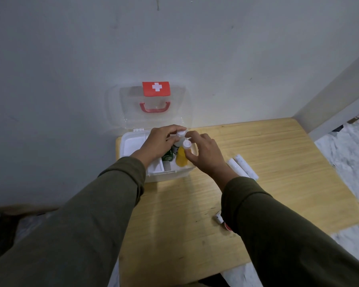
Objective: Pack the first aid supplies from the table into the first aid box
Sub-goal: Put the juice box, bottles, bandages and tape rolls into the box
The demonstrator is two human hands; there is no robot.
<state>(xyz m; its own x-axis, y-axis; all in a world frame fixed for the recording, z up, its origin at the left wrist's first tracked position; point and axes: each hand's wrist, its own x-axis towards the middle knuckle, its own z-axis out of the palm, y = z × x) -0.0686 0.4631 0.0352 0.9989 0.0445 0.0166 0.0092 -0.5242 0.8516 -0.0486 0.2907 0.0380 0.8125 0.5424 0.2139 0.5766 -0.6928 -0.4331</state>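
The white first aid box (pixel 131 145) stands open at the table's far left corner, its clear lid (pixel 153 108) with a red cross and red handle leaning on the wall. Inside it stand a white-capped clear bottle (pixel 179 138) and a white-capped yellow bottle (pixel 182 156), beside something green (pixel 167 156). My left hand (pixel 158 142) grips the clear bottle near its cap. My right hand (pixel 203 151) holds the yellow bottle with curled fingers. Two white rolls (pixel 244 165) lie on the table right of the box.
The light wooden table (pixel 278 162) meets a grey wall at the back. A small white item (pixel 218 218) and a red-and-white item (pixel 228 227) lie near my right sleeve, partly hidden. Marbled floor shows to the right of the table.
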